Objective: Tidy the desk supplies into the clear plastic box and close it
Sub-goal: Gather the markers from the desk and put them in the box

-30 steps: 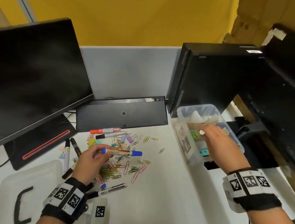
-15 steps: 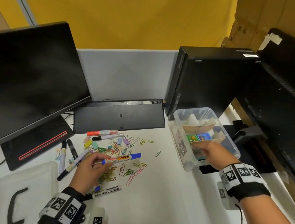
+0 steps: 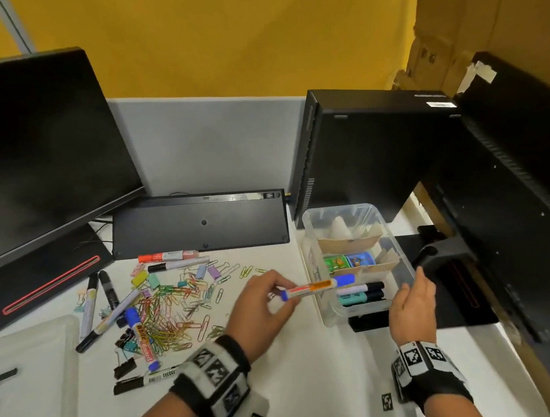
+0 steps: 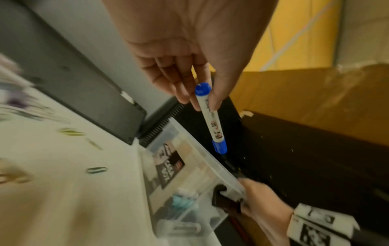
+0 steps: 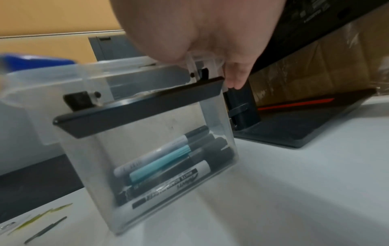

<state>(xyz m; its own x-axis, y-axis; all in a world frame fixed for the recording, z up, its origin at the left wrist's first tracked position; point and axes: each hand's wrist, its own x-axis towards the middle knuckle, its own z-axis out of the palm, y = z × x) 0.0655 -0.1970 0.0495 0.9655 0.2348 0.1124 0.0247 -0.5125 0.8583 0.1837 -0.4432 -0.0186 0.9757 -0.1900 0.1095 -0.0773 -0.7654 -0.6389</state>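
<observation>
The clear plastic box (image 3: 311,226) stands open at the right of the desk, holding markers, cardboard dividers and small coloured items. My left hand (image 3: 280,295) pinches a white marker with blue ends (image 3: 317,286), whose cap reaches over the box's left rim. In the left wrist view that hand (image 4: 202,103) holds the marker (image 4: 212,123) above the box (image 4: 202,149). My right hand (image 3: 414,305) grips the box's near right corner. In the right wrist view its fingers (image 5: 233,79) hang beside the box wall (image 5: 219,129), above the black latch (image 5: 136,108).
The translucent lid (image 3: 42,348) with a black handle lies at the near left. Paper clips (image 3: 167,308), binder clips and several markers (image 3: 140,332) are strewn mid-desk. An upturned keyboard (image 3: 200,225), a monitor (image 3: 40,157), a PC tower (image 3: 364,149) and a second monitor (image 3: 515,194) ring the area.
My left hand has carried the blue marker from the clip pile rightward to the box's rim. My right hand has come out of the box to its near right corner.
</observation>
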